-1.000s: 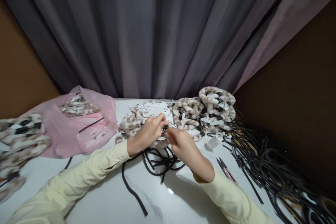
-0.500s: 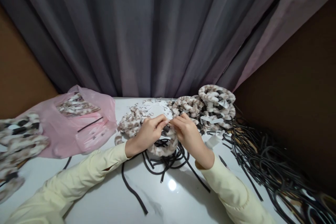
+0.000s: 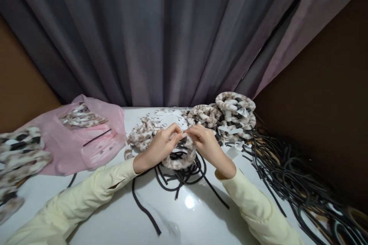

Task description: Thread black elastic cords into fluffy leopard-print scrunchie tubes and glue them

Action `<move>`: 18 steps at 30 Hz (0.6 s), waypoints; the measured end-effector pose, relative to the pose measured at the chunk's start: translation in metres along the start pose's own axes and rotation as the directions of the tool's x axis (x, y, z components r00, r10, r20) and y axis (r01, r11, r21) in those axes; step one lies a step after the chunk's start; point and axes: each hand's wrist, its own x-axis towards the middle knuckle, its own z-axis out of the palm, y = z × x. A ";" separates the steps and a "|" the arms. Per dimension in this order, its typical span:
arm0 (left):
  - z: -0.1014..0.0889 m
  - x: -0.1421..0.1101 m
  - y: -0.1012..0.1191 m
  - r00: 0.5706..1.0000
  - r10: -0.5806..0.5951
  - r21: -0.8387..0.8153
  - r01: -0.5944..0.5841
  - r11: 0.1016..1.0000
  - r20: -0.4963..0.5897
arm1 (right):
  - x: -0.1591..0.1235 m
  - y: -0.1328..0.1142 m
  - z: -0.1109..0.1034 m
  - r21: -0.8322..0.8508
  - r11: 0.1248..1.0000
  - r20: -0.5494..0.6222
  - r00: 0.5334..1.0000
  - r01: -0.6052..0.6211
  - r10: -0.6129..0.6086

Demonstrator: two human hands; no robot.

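My left hand (image 3: pixel 165 143) and my right hand (image 3: pixel 205 139) meet fingertip to fingertip at the middle of the table, both closed in a pinch. What lies between the fingertips is too small to make out. Just below them is a fuzzy white-and-brown ring (image 3: pixel 179 162) with a dark piece at its top. It rests over a tangle of black cords (image 3: pixel 186 178). Another fuzzy bunch (image 3: pixel 142 134) lies beside my left hand. Small metal rings and white bits (image 3: pixel 169 116) are scattered behind my hands.
Stacked fuzzy rings (image 3: pixel 235 111) stand at the back right, near a small translucent bottle (image 3: pixel 235 149). A big heap of black cords (image 3: pixel 290 176) covers the right side. On the left are a pink plastic bag (image 3: pixel 69 153) and more fuzzy rings (image 3: pixel 27 157). A grey curtain (image 3: pixel 149 38) hangs behind.
Both hands keep their pinch over the ring, and the right hand's fingers look slightly lower and flatter. The whole view has shifted a little; the objects otherwise lie as before.
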 end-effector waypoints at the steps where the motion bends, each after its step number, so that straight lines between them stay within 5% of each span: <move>1: 0.000 0.002 -0.003 1.000 -0.020 -0.051 0.020 0.998 -0.008 | -0.001 -0.004 -0.001 0.001 1.000 -0.054 0.998 -0.012 0.012; 6: 0.002 0.013 -0.020 0.977 -0.212 -0.482 0.189 0.856 0.007 | -0.013 -0.041 -0.010 -0.076 0.995 -0.323 0.946 -0.058 0.030; 12: -0.001 0.018 -0.022 0.901 -0.376 -0.817 0.377 0.436 0.215 | -0.024 -0.054 0.006 -0.045 0.989 0.033 0.989 -0.140 0.141; 18: -0.005 0.019 -0.014 0.873 -0.354 -0.841 0.446 0.306 0.335 | -0.014 -0.027 0.036 0.207 0.945 0.126 0.965 -0.252 0.230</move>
